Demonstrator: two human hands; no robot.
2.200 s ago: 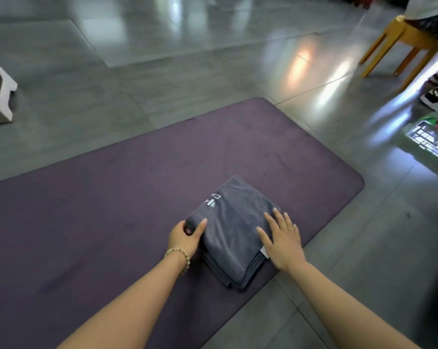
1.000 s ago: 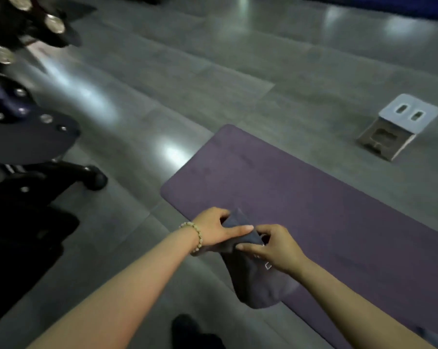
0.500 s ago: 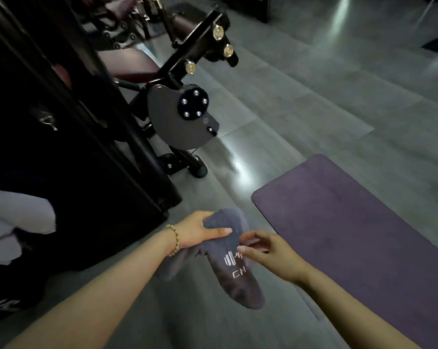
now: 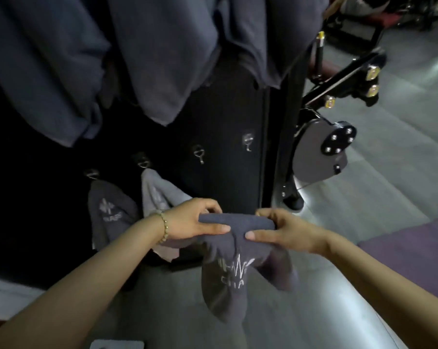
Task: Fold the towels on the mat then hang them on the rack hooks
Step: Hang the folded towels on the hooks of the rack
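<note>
I hold a folded dark grey towel (image 4: 228, 278) with a white logo in front of a black rack panel (image 4: 225, 117). My left hand (image 4: 192, 222) pinches its top edge on the left, and my right hand (image 4: 281, 227) pinches the same edge on the right. The rest of the towel hangs down below my hands. Two bare metal hooks (image 4: 199, 153) (image 4: 248, 142) sit on the panel above my hands. Further left, a dark towel (image 4: 109, 212) and a lighter grey towel (image 4: 160, 197) hang from two other hooks.
Large dark cloths (image 4: 147, 51) hang from the top of the rack. A black gym machine (image 4: 323, 147) with a grey round plate stands to the right. A corner of the purple mat (image 4: 414, 245) lies on the grey floor at right.
The towel was lifted off the mat and carried left to the rack. The view turned from the mat to the hook panel. Both hands now pinch the towel's top edge.
</note>
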